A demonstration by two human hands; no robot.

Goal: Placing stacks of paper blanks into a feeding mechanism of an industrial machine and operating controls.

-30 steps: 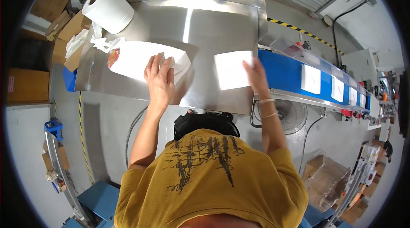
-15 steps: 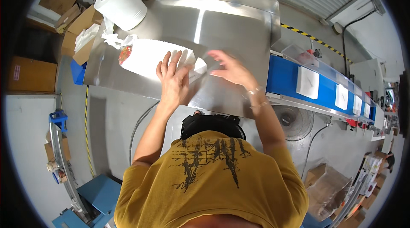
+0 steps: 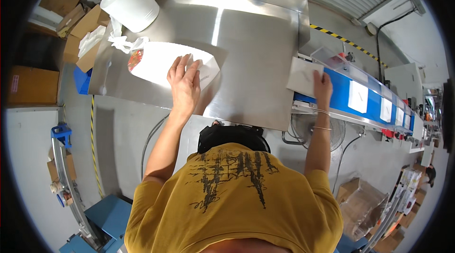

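My right hand (image 3: 323, 87) pinches the right edge of a flat white square piece (image 3: 302, 76) at the near end of the blue conveyor belt (image 3: 339, 89). The piece spans the gap between the metal table and the belt. My left hand (image 3: 184, 85) rests with fingers apart and slightly bent on a long row of white sheets (image 3: 159, 66) lying on the table. A red patterned patch (image 3: 135, 59) shows at the row's left end. Whether the left fingertips have separated a sheet, I cannot tell.
More white squares (image 3: 358, 96) lie spaced along the belt, beside a clear guard. A large white roll (image 3: 130, 4) stands at the metal table's (image 3: 256, 44) far left corner, its loose strip trailing. Open cardboard boxes (image 3: 87, 40) are on the left; a floor fan (image 3: 327, 132) is under the belt.
My right hand has moved from beside the sheet row to the belt, now with a white square in it. Squares on the belt have shifted further right. My left hand stays on the row.
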